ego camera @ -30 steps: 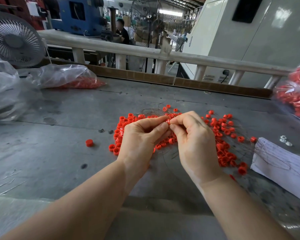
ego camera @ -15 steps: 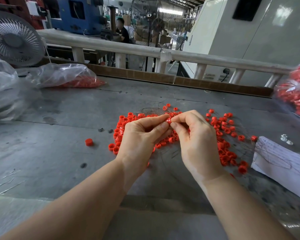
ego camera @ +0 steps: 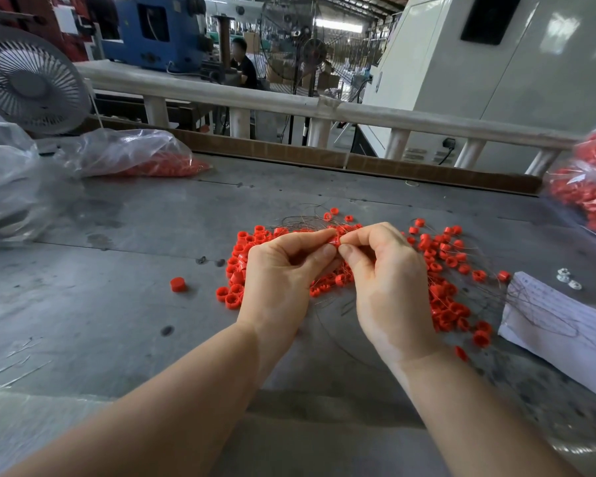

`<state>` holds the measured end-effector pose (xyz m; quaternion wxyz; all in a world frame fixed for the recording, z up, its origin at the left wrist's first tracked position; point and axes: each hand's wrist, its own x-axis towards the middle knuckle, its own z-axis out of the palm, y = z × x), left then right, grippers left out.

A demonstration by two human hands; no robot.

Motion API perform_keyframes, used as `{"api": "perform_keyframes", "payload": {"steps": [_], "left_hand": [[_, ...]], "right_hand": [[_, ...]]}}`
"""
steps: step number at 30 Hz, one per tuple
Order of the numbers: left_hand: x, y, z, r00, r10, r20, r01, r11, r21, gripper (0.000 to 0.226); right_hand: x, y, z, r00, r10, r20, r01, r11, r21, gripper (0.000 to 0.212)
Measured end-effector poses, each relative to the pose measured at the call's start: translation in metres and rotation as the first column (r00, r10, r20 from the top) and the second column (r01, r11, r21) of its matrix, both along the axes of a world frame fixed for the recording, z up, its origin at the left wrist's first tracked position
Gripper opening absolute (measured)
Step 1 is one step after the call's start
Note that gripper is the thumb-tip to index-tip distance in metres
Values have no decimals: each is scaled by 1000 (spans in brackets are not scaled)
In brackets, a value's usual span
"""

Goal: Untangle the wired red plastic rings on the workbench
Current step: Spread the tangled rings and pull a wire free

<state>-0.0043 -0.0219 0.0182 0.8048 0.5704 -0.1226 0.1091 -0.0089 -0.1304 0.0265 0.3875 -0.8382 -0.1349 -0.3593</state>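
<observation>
Above the pile of red rings [ego camera: 441, 270] mid-bench, the left hand [ego camera: 283, 270] and right hand [ego camera: 386, 273] pinch one ring [ego camera: 334, 241] between fingertips. It looks like mid-untangling; next, work it off its wire.

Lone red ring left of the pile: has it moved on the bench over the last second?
No. The lone red ring lies just up and right of the dark mark on the workbench, exactly as before.
</observation>
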Motion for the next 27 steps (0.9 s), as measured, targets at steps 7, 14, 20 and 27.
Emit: {"api": "perform_keyframes", "payload": {"steps": [7,14,20,27], "left_hand": [[3,1,0,984,-140,-112,115,971,-208,18],[7,3,-3,977,-177,-122,144,961,-237,18],[6,4,-3,976,-192,-103,165,960,-225,18],[3,2,0,990,-126,-68,113,979,-168,17]], "right_hand": [[1,-2,2,996,53,68,-52,999,-10,3],[6,-10,1,990,112,82,-110,993,-31,3],[5,-11,0,988,125,95,-127,992,19,3],[4,-9,0,989,102,106,-105,994,22,4]]}}
